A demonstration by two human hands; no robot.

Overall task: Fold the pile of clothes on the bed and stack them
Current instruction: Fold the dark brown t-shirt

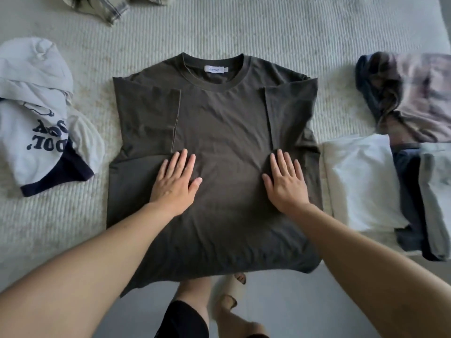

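Both palms lie flat, fingers straight, on the dark olive T-shirt (219, 132): left hand (174, 182) and right hand (286, 182) grasp nothing, likely smoothing it (sleeves already turned in) before folding. Folded clothes (361, 179) wait right of the right hand.

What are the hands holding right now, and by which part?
Nothing is held. The left hand and right hand lie flat, fingers straight, on the middle of the dark t-shirt, pressing rather than gripping.

One dark T-shirt (219, 132), two hands (174, 184).
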